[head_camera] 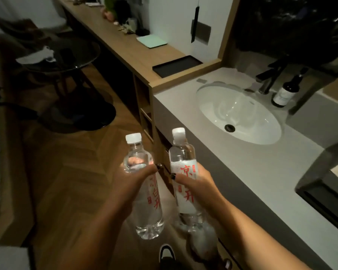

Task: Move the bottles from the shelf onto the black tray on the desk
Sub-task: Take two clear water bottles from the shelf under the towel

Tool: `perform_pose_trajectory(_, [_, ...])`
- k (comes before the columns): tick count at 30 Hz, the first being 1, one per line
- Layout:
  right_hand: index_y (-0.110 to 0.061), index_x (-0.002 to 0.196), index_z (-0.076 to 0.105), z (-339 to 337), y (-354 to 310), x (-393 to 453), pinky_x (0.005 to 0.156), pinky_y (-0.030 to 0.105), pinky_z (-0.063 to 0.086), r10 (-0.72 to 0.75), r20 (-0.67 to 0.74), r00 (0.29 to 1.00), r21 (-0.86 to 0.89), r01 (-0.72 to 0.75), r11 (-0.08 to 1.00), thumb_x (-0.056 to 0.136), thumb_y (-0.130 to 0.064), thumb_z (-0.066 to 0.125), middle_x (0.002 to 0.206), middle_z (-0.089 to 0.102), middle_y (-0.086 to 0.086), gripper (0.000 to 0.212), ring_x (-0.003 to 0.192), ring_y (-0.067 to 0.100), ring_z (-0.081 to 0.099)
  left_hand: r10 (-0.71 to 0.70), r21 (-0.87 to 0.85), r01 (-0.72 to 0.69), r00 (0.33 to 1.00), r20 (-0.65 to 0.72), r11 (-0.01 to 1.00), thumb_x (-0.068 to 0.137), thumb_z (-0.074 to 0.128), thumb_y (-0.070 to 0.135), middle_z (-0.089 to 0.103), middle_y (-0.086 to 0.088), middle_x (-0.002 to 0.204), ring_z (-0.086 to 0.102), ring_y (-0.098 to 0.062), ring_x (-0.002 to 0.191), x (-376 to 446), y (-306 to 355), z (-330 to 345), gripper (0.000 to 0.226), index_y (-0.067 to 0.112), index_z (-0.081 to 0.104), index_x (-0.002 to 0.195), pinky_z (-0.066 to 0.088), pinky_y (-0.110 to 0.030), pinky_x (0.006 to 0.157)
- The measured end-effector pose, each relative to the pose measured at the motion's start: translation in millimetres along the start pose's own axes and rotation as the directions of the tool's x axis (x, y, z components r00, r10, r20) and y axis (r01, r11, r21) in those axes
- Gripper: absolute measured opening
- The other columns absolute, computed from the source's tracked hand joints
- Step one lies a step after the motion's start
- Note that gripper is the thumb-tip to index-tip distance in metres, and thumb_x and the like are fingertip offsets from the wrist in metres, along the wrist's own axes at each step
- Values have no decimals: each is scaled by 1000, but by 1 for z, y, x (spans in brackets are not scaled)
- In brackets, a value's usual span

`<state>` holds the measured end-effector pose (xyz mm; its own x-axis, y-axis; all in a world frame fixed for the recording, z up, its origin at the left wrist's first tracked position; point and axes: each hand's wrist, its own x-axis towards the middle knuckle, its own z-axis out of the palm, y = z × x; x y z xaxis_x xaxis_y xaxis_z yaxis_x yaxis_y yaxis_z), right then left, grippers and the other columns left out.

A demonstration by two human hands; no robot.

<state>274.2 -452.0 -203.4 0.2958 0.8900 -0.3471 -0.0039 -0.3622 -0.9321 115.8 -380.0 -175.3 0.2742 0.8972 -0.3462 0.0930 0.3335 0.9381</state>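
Observation:
My left hand (132, 182) grips a clear water bottle (144, 211) with a white cap and red lettering, held upright over the wooden floor. Beside it, my right hand (195, 184) grips a second clear bottle (182, 152) with a white label and red characters, close to the edge of the counter. The two bottles stand a hand's width apart. The black tray (177, 66) lies empty on the wooden desk (125, 45), far ahead of both hands, just beyond the sink counter.
A white sink (242, 114) sits in the grey counter (261, 182) to my right, with a black tap and a dark bottle (287, 90) behind it. A pale green pad (151, 41) and small items lie further along the desk. A round glass table (66, 55) stands left.

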Motion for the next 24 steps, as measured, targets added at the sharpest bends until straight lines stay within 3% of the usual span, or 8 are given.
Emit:
perform_pose_trajectory(4, [-18,95,54,6,-22,62,58,20,55,-91,-35,995,-109,86,990,80,-22,73,84,66,3,25,68,10,67,-5,0,5,1000,-31,1000,78,72,16,68,-5,98,67,-24,90,48,17,-9,29,23,60,103,51,-33,64])
perform_pose_trajectory(9, [-20,95,54,23,-42,119,63,25,58,-90,-12,996,-104,88,991,80,-21,72,85,67,4,24,72,15,68,-37,11,38,997,-71,999,74,75,22,68,-6,101,66,-27,93,105,35,-29,33,26,60,103,56,-45,78])
perform_pose_trajectory(16, [-25,96,52,60,-79,207,67,27,58,-81,-9,997,-114,79,990,81,-22,70,86,66,1,24,77,14,67,-37,24,38,998,-49,999,79,72,18,66,-6,100,64,-19,86,199,66,-68,31,21,58,107,47,-24,58])
perform_pose_trajectory(20, [-20,103,53,91,-104,265,74,34,58,-46,-69,997,-65,41,997,79,-18,72,91,66,5,30,83,20,67,-47,40,47,999,-8,998,78,72,16,67,-7,97,66,-23,86,261,89,-101,28,23,58,101,49,-27,60])
perform_pose_trajectory(24, [-21,101,51,122,-128,319,64,26,56,-20,-126,992,-56,13,998,79,-19,71,89,65,4,29,78,17,67,-60,94,55,997,42,994,79,71,16,65,-7,97,64,-23,86,328,116,-132,25,22,57,99,47,-29,61])
